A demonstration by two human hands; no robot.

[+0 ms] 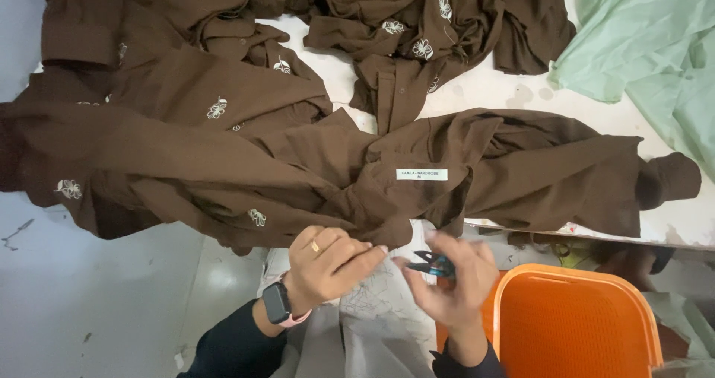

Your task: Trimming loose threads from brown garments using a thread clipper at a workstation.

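A brown garment (pixel 521 173) with small white embroidered flowers and a white neck label (pixel 421 174) lies spread across the white table (pixel 536 95). My left hand (pixel 331 262), with a ring and a wrist watch, pinches the garment's lower edge near the table's front. My right hand (pixel 450 281) sits just to the right of it and holds small blue-handled thread snips (pixel 432 264), blades pointing left toward the pinched fabric.
More brown embroidered garments (pixel 186 87) are piled at the back left and centre. Pale green cloth (pixel 655 43) lies at the back right. An orange plastic basket (pixel 573 322) stands below the table edge on my right. Grey floor shows at the left.
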